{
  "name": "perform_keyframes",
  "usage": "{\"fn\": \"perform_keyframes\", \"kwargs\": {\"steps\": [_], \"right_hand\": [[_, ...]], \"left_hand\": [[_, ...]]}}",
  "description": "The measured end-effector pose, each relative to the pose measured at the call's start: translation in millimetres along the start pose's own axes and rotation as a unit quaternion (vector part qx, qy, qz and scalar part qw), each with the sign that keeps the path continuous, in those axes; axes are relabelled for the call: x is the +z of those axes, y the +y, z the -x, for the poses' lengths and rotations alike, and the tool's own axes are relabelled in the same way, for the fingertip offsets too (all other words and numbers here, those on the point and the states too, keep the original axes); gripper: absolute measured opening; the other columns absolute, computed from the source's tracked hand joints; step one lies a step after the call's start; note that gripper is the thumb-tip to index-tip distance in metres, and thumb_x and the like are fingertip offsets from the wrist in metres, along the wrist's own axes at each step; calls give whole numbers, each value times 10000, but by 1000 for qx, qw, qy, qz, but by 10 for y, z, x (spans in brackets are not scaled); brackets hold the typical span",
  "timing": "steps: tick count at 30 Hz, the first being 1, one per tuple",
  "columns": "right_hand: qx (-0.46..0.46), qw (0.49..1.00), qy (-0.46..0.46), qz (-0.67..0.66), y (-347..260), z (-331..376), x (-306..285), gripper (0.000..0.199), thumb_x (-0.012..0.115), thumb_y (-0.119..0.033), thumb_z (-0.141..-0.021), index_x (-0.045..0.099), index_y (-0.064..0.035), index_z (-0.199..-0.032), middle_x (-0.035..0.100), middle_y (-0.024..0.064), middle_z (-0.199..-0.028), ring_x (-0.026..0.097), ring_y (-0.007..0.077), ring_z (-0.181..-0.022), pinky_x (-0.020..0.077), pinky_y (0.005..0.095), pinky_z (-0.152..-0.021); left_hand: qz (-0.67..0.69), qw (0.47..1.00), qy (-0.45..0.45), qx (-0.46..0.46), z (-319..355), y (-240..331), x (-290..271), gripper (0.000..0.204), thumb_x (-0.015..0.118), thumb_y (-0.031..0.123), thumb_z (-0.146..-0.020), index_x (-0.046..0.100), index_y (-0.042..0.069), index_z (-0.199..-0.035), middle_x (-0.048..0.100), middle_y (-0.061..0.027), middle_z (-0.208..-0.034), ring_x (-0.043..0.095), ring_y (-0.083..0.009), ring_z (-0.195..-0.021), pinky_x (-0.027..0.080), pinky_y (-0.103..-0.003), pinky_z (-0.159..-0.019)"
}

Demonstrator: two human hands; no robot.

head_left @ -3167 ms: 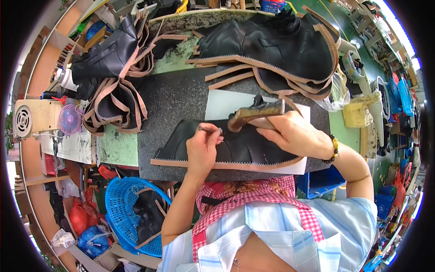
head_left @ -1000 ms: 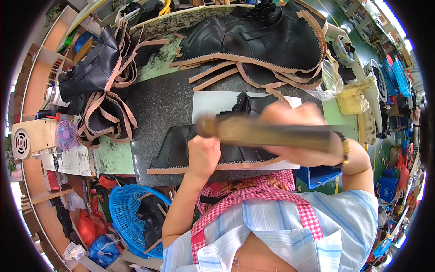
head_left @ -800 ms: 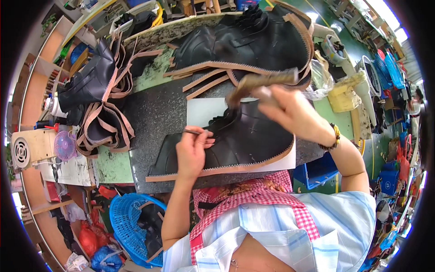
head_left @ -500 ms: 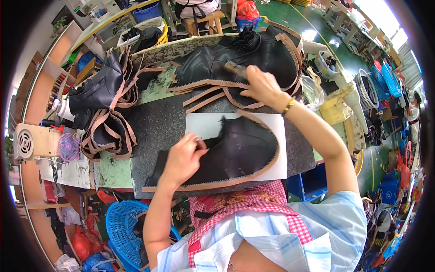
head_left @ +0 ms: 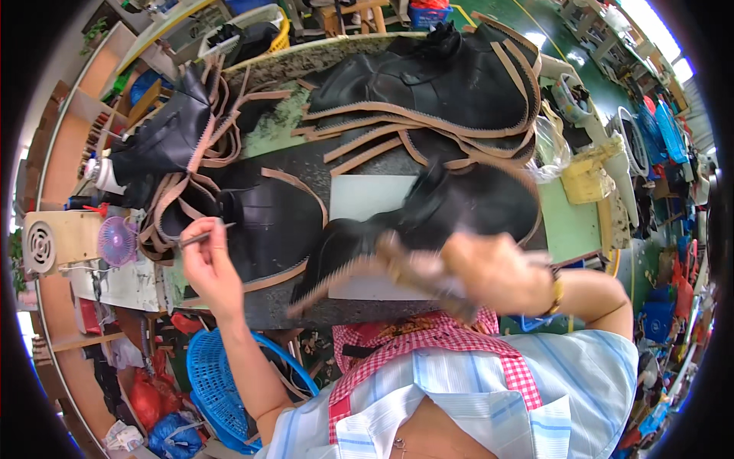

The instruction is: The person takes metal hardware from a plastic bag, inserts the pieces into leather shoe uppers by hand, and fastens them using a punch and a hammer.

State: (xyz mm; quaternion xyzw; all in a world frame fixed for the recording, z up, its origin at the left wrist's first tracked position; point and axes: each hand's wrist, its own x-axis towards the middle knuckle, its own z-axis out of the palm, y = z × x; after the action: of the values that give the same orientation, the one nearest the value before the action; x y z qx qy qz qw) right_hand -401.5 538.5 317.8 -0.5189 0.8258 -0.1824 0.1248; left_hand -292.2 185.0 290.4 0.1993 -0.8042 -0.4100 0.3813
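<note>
My left hand (head_left: 212,271) is raised at the left of the work surface, its fingers closed on a thin, dark, pen-like tool (head_left: 197,239). Just beyond it lies a black leather shoe upper (head_left: 267,222) with a brown zigzag-cut edge. A second black upper (head_left: 482,200) lies across the white board (head_left: 367,195), its near-left end smeared by motion. Over that piece's near side is my right hand (head_left: 493,268), blurred, with a short brown-ended tool (head_left: 394,256) in its grip. The tool's exact kind is too blurred to tell.
More black uppers are piled at the back (head_left: 413,84). Another bunch (head_left: 164,141) hangs over at the left, near a small purple fan (head_left: 118,242). A yellowish block (head_left: 587,180) stands at the right. Below the table's front edge is a blue basket (head_left: 214,375).
The upper from the white board now lies further left, and another lies on the board. My right hand came nearer from the back pile. My left hand left the upper and shows a thin tool.
</note>
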Motion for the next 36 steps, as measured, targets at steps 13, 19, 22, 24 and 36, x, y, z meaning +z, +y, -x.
{"fn": "perform_keyframes", "kwargs": {"steps": [13,19,22,24,36], "right_hand": [[48,989,25,-136,306,-73,236,295,619,-207,-918,439,23,-883,579,220,-641,591,427,-620,456,466,-552],[40,991,-42,-120,370,-113,185,296,614,-209,-917,452,38,-903,580,240,-644,586,444,-634,455,485,-558],[61,988,-50,-131,398,-100,132,278,617,-200,-914,461,30,-922,605,254,-700,602,444,-668,466,477,-566],[45,987,-2,-157,420,-148,0,254,616,-194,-914,495,27,-947,617,256,-741,606,443,-685,479,462,-578],[96,985,-78,-121,357,-148,-143,329,579,-138,-902,617,-68,-1221,622,227,-784,591,411,-720,482,455,-658]], "left_hand": [[192,917,-290,-195,822,495,1070,85,610,59,-945,589,-18,-974,673,-76,-869,666,-116,-769,553,-236,-690],[176,916,-276,-231,918,247,1176,69,615,38,-934,609,-23,-966,690,-85,-878,667,-112,-753,549,-228,-685],[163,920,-281,-218,910,276,1207,62,616,30,-928,620,-25,-955,690,-75,-853,665,-102,-743,544,-222,-683],[152,923,-283,-210,906,300,1226,62,620,29,-924,625,-27,-950,690,-67,-842,663,-93,-738,541,-219,-683],[174,924,-253,-229,930,334,1248,61,602,15,-929,596,-46,-935,684,-94,-827,674,-119,-741,551,-239,-663]]}}
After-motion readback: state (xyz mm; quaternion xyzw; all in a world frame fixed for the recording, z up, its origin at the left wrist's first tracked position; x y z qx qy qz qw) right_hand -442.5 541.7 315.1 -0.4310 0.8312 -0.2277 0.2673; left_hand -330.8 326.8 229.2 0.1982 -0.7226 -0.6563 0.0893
